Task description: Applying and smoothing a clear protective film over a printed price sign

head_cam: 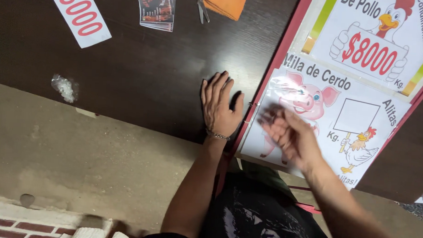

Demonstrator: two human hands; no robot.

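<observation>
Hands first, as I watch from the head view: the left hand lies flat on the dark table, palm down, fingers spread a little and holding nothing, with a chain bracelet at the wrist. Its thumb side sits just beside the red edge of a laminated poster that lies on the right part of the table.

The right hand is over the lower left of that poster, on or just above the cartoon pig printed there. It is blurred, so I cannot tell whether its fingers press the sheet or hover; they look stretched out rather than curled, and I see nothing pinched between them. A glossy clear film catches light on the sheet just past the fingertips.

On the poster I also see a blank white square, a small chicken drawing near the bottom edge and a rooster drawing holding a price sign at the top.

Farther off on the table lie a loose white price strip, a stack of printed cards, an orange sheet with scissors beside it, and a crumpled bit of clear plastic near the table's front edge.
</observation>
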